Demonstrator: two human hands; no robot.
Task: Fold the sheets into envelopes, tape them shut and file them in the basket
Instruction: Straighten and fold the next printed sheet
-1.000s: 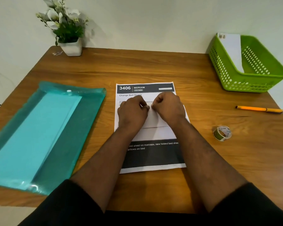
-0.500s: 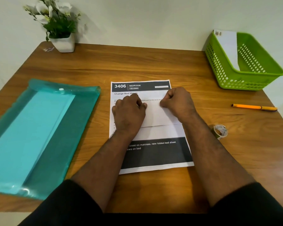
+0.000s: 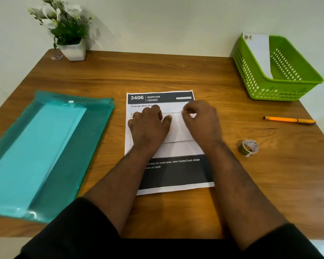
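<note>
Sheet [image 3: 168, 171] lies flat at the middle of the wooden worktop [image 3: 176, 71], printed side up, header "3406 BEDROOM" at the far edge, dark band near me. A white folded flap [image 3: 178, 131] sits across its middle, fold edge toward me. My left hand [image 3: 150, 126] rests palm down on the left part of the flap, fingers fairly straight and spread, thumb tip on the white paper, pressing it flat. My right hand [image 3: 202, 120] is over the flap's right part, fingers curled in, fingertips close to the thumb; blurred, so I cannot tell whether this grip pinches the paper edge or only touches it. Tape roll [image 3: 248, 147] lies on the worktop right of the sheet, near my right forearm, apart from the paper. Orange pen [image 3: 289, 120] lies further right, beyond the tape. Green basket [image 3: 251, 75] stands at the far right corner with one white envelope [image 3: 260, 51] leaning inside against its far wall. Teal plastic folder [image 3: 45, 152] lies on the left, lighter sheets inside it. Potted plant [image 3: 67, 34] stands at the far left corner by the wall.
</note>
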